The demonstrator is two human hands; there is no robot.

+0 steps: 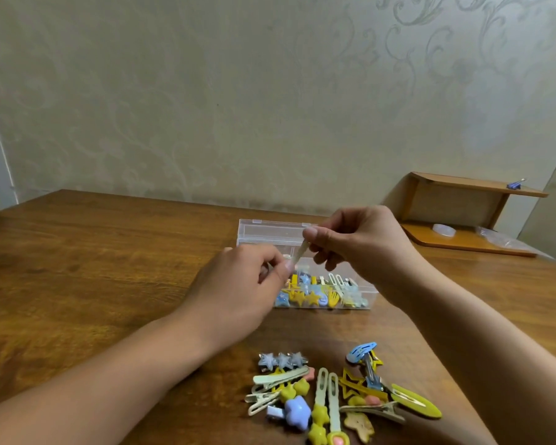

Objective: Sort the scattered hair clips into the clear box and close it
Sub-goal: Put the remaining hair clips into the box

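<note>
A clear plastic box [365, 292] stands open on the wooden table, its lid [270, 231] tilted up at the back. Several yellow, blue and cream hair clips lie inside it. Above the box, my left hand [238, 290] and my right hand [357, 242] both pinch one pale cream hair clip [299, 256], one at each end. A heap of scattered hair clips [334, 393] lies on the table close to me, among them star-shaped, blue and yellow ones.
The wooden table [93, 268] reaches back to a patterned wall. At the back right stands a small wooden shelf [469, 207] with a blue binder clip [515, 185] on top and clear plastic items beneath it.
</note>
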